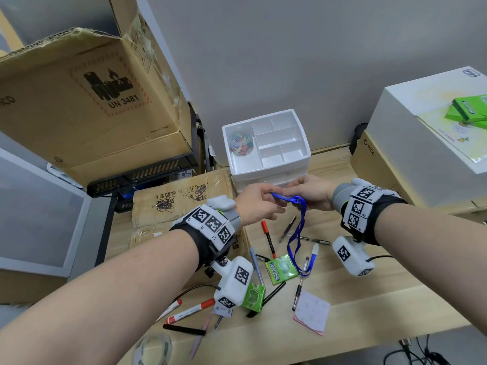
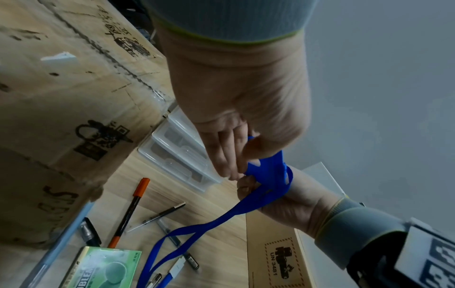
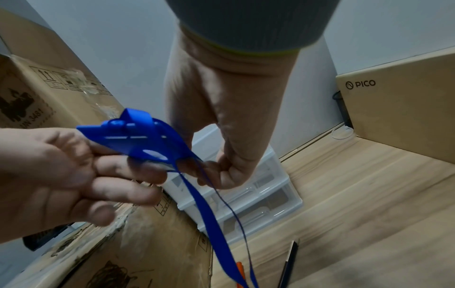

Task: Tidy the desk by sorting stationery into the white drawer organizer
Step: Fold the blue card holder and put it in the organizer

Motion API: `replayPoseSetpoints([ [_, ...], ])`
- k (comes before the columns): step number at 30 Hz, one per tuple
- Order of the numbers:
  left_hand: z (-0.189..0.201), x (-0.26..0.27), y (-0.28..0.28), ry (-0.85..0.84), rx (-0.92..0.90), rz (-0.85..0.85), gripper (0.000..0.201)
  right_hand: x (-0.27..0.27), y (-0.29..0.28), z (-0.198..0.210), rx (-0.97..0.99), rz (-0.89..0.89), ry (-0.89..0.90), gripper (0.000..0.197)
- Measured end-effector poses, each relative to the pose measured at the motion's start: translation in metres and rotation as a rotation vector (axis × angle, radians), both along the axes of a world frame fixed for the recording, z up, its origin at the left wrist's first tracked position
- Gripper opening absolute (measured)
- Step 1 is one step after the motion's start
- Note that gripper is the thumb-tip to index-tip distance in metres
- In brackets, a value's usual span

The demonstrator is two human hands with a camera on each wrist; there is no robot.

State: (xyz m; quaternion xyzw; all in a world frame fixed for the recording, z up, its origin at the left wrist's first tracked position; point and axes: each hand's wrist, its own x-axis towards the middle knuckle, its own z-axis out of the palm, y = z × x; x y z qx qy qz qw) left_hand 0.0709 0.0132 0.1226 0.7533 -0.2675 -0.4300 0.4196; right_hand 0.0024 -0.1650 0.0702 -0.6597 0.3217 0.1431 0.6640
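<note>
Both hands hold a blue badge holder (image 1: 283, 197) (image 3: 138, 136) in the air in front of the white drawer organizer (image 1: 266, 164). My left hand (image 1: 259, 205) (image 2: 236, 152) pinches the holder's flat end. My right hand (image 1: 307, 192) (image 3: 216, 167) grips the end where the blue lanyard (image 1: 297, 238) (image 2: 197, 230) (image 3: 209, 204) is attached. The lanyard hangs in a loop down to the desk. The organizer's top tray has a clear jar of coloured clips (image 1: 241, 142) in its left compartment; its other compartments look bare.
On the wooden desk (image 1: 369, 293) lie several pens and markers (image 1: 268, 239), two green gum packs (image 1: 282, 268), pink sticky notes (image 1: 312, 313) and a tape roll (image 1: 152, 349). Cardboard boxes (image 1: 79, 101) stand left, a white box (image 1: 432, 133) right.
</note>
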Motion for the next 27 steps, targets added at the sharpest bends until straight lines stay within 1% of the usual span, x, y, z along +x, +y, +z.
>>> replayPoseSetpoints([
  [2,-0.001,-0.001,0.001,-0.124,0.002,-0.011,0.024,0.002,0.001,0.004,0.02,0.034,0.017,0.047],
  [3,-0.002,0.0,0.0,-0.229,0.008,-0.007,0.017,0.002,0.001,0.007,0.062,0.059,0.044,0.05],
  [4,-0.005,0.002,-0.002,-0.352,0.02,0.0,0.014,0.001,0.001,0.01,0.121,0.097,0.081,0.057],
  [5,-0.008,0.005,-0.003,-0.467,0.038,0.0,0.016,0.0,0.0,0.012,0.171,0.153,0.125,0.068],
  [6,-0.01,0.007,-0.003,-0.542,0.063,-0.003,0.02,-0.001,-0.001,0.013,0.2,0.209,0.167,0.079],
  [7,-0.012,0.009,-0.003,-0.571,0.092,-0.009,0.024,-0.001,-0.002,0.013,0.207,0.242,0.192,0.084],
  [8,-0.012,0.011,-0.003,-0.578,0.121,-0.021,0.027,-0.002,-0.002,0.013,0.2,0.247,0.189,0.082],
  [9,-0.013,0.012,-0.003,-0.57,0.152,-0.036,0.029,-0.002,-0.002,0.013,0.187,0.234,0.159,0.074],
  [11,-0.014,0.015,-0.002,-0.511,0.194,-0.042,0.032,-0.002,-0.001,0.011,0.16,0.188,0.055,0.046],
  [12,-0.015,0.016,-0.001,-0.453,0.2,-0.028,0.03,-0.001,-0.001,0.011,0.161,0.159,0.016,0.033],
  [14,-0.014,0.018,0.0,-0.276,0.186,0.01,0.021,0.0,-0.002,0.006,0.157,0.101,-0.005,0.021],
  [16,-0.011,0.017,0.001,-0.084,0.145,0.065,0.018,0.001,-0.003,0.001,0.146,0.087,0.002,0.019],
  [19,-0.006,0.014,0.001,0.082,0.059,0.155,0.017,0.002,-0.001,-0.005,0.205,0.096,0.0,0.01],
  [21,-0.005,0.013,0.0,0.146,0.027,0.198,0.018,0.004,0.001,-0.008,0.219,0.077,-0.021,0.007],
  [24,-0.004,0.013,0.001,0.192,0.014,0.221,0.024,0.003,0.002,-0.009,0.171,0.065,-0.038,0.016],
  [27,-0.001,0.013,-0.002,0.268,-0.047,0.263,0.027,0.0,0.006,-0.011,0.15,0.1,-0.023,0.026],
])
